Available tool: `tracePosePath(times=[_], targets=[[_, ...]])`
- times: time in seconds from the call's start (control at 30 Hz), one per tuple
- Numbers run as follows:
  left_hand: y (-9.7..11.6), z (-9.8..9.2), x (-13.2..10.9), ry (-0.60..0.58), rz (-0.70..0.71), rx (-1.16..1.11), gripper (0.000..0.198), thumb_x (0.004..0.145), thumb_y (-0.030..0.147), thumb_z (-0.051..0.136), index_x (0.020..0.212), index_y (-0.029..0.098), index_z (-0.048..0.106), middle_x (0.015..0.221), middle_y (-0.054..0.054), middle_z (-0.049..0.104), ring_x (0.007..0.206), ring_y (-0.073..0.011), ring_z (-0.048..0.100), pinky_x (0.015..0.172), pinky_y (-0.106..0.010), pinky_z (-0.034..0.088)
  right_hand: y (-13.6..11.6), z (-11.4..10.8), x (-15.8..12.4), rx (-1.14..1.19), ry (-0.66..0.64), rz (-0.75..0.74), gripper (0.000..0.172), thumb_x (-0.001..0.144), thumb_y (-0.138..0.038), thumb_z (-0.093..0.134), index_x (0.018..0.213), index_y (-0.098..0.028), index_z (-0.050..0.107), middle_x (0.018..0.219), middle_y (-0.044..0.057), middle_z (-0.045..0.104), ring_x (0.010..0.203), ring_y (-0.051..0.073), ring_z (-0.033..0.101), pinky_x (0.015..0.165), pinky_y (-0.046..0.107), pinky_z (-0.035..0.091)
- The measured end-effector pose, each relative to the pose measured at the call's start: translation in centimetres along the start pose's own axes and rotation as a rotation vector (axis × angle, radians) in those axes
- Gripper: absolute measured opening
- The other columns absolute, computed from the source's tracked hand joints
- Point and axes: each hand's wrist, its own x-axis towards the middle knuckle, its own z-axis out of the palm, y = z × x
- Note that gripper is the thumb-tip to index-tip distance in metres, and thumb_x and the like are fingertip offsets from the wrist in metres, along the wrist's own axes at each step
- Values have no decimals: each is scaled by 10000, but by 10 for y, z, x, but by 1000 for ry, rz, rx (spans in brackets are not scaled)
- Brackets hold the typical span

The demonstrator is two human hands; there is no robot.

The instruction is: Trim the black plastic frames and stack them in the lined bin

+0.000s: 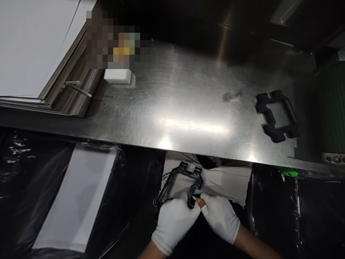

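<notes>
Both of my hands wear white gloves and are below the front edge of the steel table (188, 118). My left hand (174, 220) and my right hand (221, 216) are closed together on the near side of a thin black plastic frame (180, 181), held over my lap against white cloth (229, 180). A bare fingertip shows through the right glove, next to the frame. A second, thicker black frame (277, 116) lies flat on the table at the right.
A stack of white sheets and cardboard (40, 54) fills the table's left rear corner, with a small white block (118, 76) beside it. Black plastic film (27, 180) hangs below the table on both sides, with a white sheet (78, 201) at the left. A green thing (288, 173) sits at the right edge.
</notes>
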Motion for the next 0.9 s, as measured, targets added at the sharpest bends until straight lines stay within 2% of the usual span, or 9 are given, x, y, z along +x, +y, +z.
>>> tracePosePath(times=[0.17, 0.27, 0.33, 0.43, 0.5, 0.6, 0.7, 0.8, 0.9], targets=[[2, 2, -1, 0, -25, 81, 403, 1019, 501, 505, 941, 181, 738, 861, -167, 810, 799, -368, 790, 691, -409, 498, 0, 1, 0, 64, 41, 28, 316, 1131, -391, 444, 991, -255, 693, 867, 25, 781, 752, 210, 734, 637, 290, 397], [-1, 5, 0, 16, -54, 82, 396, 1008, 523, 536, 994, 184, 740, 858, -147, 808, 810, -362, 788, 713, -403, 505, 3, -5, -3, 183, 71, 12, 366, 1146, -421, 393, 945, -241, 640, 869, 32, 764, 770, 211, 721, 683, 293, 450], [-6, 4, 0, 52, -34, 30, 410, 1030, 512, 500, 975, 185, 742, 859, -148, 798, 819, -347, 780, 745, -402, 518, 7, -10, -6, 241, 105, -5, 391, 1157, -458, 343, 981, -241, 616, 901, 38, 759, 797, 209, 722, 727, 298, 490], [-18, -3, -2, 68, 29, -220, 568, 1098, 540, 331, 807, 216, 695, 799, -122, 760, 766, -287, 741, 749, -377, 531, 18, -17, -12, 318, 192, 14, 378, 1143, -494, 346, 1034, -243, 608, 916, 56, 752, 805, 218, 728, 753, 318, 530], [-25, -9, -6, 53, 1, -496, 697, 1101, 651, 245, 716, 233, 649, 745, -95, 729, 726, -266, 713, 724, -363, 543, 25, -21, -16, 383, 212, 57, 373, 1122, -517, 386, 980, -252, 608, 855, 54, 734, 739, 221, 708, 697, 328, 542], [-29, -15, -10, 3, -112, -883, 842, 1031, 840, 189, 765, 228, 704, 639, -54, 667, 608, -240, 651, 629, -351, 539, 34, -25, -19, 453, 189, 97, 365, 1106, -532, 435, 923, -268, 608, 803, 31, 712, 685, 217, 677, 629, 321, 539], [-25, -14, -11, -102, -179, -1061, 981, 955, 941, 102, 799, 204, 731, 490, -15, 533, 457, -195, 521, 505, -316, 442, 35, -24, -19, 416, 197, 102, 391, 1112, -560, 431, 944, -266, 625, 795, 17, 712, 677, 207, 679, 641, 309, 547], [-23, -13, -12, -138, -205, -1098, 1039, 926, 955, 24, 828, 194, 725, 438, -7, 485, 424, -188, 476, 480, -302, 383, 34, -17, -18, 386, 280, 52, 407, 1124, -554, 414, 1029, -259, 677, 939, 58, 773, 854, 235, 753, 825, 348, 608], [-28, -19, -19, -177, -125, -1099, 957, 988, 896, 71, 928, 197, 722, 422, 12, 461, 436, -185, 444, 533, -309, 411, 39, -7, -15, 334, 410, 18, 373, 1120, -474, 397, 1084, -262, 703, 1098, 103, 779, 1052, 277, 749, 1017, 434, 587]])
